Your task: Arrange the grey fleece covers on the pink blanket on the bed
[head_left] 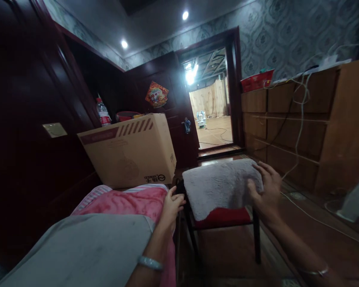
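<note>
A grey, plush folded cloth (218,183) hangs over the back of a dark-framed chair with a red seat (227,217). My right hand (266,191) is at the cloth's right edge, its thumb and fingers apart and seeming to touch the fabric. To the left of the chair, my left hand (170,205) has its fingers stretched toward the chair's dark frame, with nothing seen in them. Whether its fingertips touch the frame I cannot tell.
On the left, a large cardboard box (128,155) stands behind a pink blanket (125,203) and a grey cover (86,251). A wooden drawer cabinet (290,115) with trailing white cables lines the right side. Beyond is an open doorway (212,111).
</note>
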`<state>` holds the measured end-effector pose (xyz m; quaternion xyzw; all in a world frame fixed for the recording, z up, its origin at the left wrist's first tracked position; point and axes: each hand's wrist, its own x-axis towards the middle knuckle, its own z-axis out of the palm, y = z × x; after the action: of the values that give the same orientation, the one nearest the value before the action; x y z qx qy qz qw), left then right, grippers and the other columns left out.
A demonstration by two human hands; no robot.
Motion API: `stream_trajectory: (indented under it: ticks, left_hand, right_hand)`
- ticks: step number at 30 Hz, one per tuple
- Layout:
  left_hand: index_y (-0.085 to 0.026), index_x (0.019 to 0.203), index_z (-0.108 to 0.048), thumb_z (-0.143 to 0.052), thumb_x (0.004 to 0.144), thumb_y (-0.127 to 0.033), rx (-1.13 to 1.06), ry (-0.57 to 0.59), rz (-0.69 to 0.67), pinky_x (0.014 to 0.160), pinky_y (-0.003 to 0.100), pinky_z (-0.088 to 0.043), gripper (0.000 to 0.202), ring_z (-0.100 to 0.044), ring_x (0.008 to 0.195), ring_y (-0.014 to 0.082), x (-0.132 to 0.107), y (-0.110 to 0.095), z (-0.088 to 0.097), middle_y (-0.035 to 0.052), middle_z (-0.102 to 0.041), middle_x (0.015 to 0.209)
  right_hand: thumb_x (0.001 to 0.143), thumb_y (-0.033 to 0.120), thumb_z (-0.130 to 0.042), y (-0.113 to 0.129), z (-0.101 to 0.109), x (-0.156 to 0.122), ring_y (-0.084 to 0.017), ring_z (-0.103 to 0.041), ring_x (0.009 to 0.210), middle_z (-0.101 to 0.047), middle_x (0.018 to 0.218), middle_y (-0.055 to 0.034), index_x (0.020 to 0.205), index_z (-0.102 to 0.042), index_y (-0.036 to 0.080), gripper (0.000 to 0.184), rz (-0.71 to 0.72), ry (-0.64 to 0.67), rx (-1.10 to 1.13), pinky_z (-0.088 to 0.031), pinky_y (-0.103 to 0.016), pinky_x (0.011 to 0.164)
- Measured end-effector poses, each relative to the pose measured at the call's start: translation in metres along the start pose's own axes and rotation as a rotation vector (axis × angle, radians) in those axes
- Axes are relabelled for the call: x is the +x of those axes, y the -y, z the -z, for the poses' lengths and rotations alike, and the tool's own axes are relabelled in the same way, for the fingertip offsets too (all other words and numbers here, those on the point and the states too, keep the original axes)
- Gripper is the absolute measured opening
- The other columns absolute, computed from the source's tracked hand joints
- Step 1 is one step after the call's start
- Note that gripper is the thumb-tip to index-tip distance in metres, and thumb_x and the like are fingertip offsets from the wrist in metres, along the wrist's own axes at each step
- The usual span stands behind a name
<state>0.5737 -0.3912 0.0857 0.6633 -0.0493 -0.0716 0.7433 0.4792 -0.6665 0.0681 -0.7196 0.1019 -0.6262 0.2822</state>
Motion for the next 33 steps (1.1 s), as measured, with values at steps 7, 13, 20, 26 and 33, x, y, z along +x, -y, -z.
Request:
stream_trajectory:
  ticks: [7, 13, 20, 26, 33]
  left_hand:
    - [-0.02, 0.099, -0.071, -0.078, 0.059, -0.019, 0.174, -0.111, -0.032, 0.068, 0.029, -0.051, 0.041, -0.068, 0.077, 0.0209, -0.103, 0.022, 0.092, 0.0078, -0.072, 0.087]
    - [-0.023, 0.103, -0.077, -0.069, 0.066, -0.016, 0.607, -0.477, -0.096, 0.104, 0.048, -0.045, 0.038, -0.065, 0.112, 0.0349, -0.268, 0.04, 0.176, 0.0124, -0.073, 0.116]
    - [-0.019, 0.133, -0.061, -0.058, 0.078, -0.024, 1.153, -0.995, 0.326, 0.118, 0.046, -0.032, 0.055, -0.046, 0.138, 0.0308, -0.487, 0.063, 0.25, 0.0145, -0.055, 0.145]
    - [-0.016, 0.141, -0.054, -0.042, 0.094, -0.028, 1.342, -1.202, 0.736, 0.117, 0.05, -0.031, 0.05, -0.037, 0.145, 0.0309, -0.602, 0.1, 0.245, 0.0166, -0.044, 0.154]
    - [-0.013, 0.138, -0.057, -0.043, 0.096, -0.029, 1.396, -1.396, 0.714, 0.114, 0.05, -0.036, 0.048, -0.044, 0.139, 0.0324, -0.611, 0.117, 0.237, 0.0193, -0.048, 0.15]
  right_hand:
    - [0.093, 0.03, -0.048, 0.074, -0.02, -0.104, -0.023, -0.065, 0.106, -0.065, 0.117, -0.0086, 0.114, -0.063, 0.026, 0.027, 0.078, 0.58, 0.483, -0.053, -0.04, 0.093]
    - [0.092, 0.038, -0.046, 0.136, -0.057, -0.215, -0.024, -0.068, 0.1, -0.07, 0.109, -0.0083, 0.112, -0.067, 0.025, 0.032, 0.128, 1.097, 0.791, -0.056, -0.039, 0.087]
    - [0.088, 0.042, -0.044, 0.237, -0.1, -0.285, -0.028, -0.066, 0.104, -0.071, 0.109, -0.0118, 0.107, -0.07, 0.021, 0.038, 0.372, 1.277, 1.003, -0.053, -0.047, 0.094]
    - [0.08, 0.041, -0.047, 0.267, -0.157, -0.333, -0.034, -0.063, 0.111, -0.069, 0.117, -0.0173, 0.108, -0.071, 0.019, 0.042, 0.625, 1.344, 0.869, -0.047, -0.052, 0.1]
    - [0.088, 0.055, -0.019, 0.235, -0.191, -0.353, -0.036, -0.051, 0.129, -0.054, 0.141, -0.0181, 0.135, -0.059, 0.017, 0.072, 0.836, 1.329, 0.385, -0.042, -0.054, 0.105]
